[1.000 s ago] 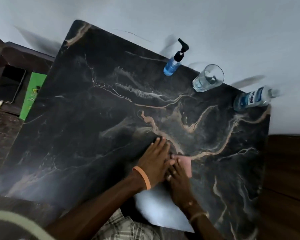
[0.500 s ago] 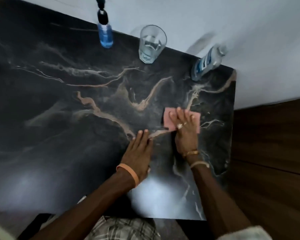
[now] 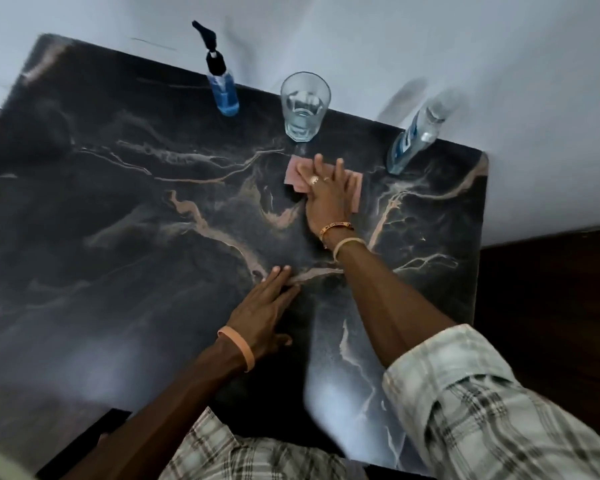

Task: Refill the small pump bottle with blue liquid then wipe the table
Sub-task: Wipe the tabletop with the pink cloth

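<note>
My right hand (image 3: 326, 199) lies flat on a pink cloth (image 3: 296, 174) and presses it onto the black marble table (image 3: 118, 220), just in front of the glass. My left hand (image 3: 265, 310) rests palm down on the table nearer to me, fingers together, holding nothing. The small pump bottle (image 3: 222, 88), with a black pump and blue liquid inside, stands at the table's far edge. A larger clear bottle (image 3: 411, 142) with a blue label stands at the far right corner.
A clear drinking glass (image 3: 305, 105) with a little liquid stands at the far edge, between the two bottles and close to the cloth. A pale wall runs behind the table. Dark wood flooring (image 3: 548, 306) lies to the right.
My right hand has slid the pink cloth away from me, from the table's middle up to just in front of the glass. My left hand has stayed flat on the table.
</note>
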